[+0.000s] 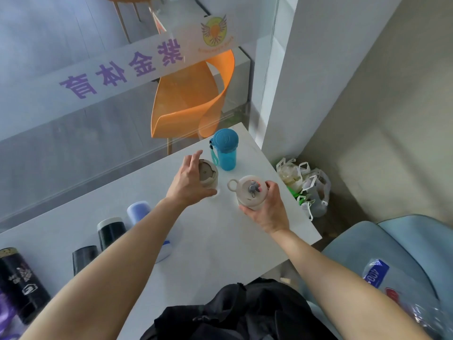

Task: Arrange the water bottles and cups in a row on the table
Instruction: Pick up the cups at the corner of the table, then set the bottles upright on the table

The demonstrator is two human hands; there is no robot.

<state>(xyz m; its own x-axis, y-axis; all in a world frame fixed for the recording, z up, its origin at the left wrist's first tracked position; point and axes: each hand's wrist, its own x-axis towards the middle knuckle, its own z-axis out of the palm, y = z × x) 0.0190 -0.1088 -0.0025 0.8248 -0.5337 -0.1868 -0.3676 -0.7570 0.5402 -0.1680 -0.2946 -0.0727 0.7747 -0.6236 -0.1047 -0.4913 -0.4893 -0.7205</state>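
Observation:
On the white table (215,241), my left hand (187,182) curls round a beige lidded cup (208,176) that stands upright. My right hand (268,209) grips a cream bottle (250,192) with a ring handle and a grey spout on its lid. A blue bottle (226,150) with a strap stands just behind them, near the table's far corner. Along the left, partly under my left forearm, stand a lavender cup (137,212), a dark bottle with a white lid (111,231), a black cup (83,257) and a tall black printed bottle (20,283).
A glass partition with purple lettering runs behind the table, an orange chair (191,99) beyond it. Plastic bags (306,187) lie on the floor past the right edge. A light blue chair (392,253) holding a plastic bottle stands at right; a black bag (232,312) lies at the near edge.

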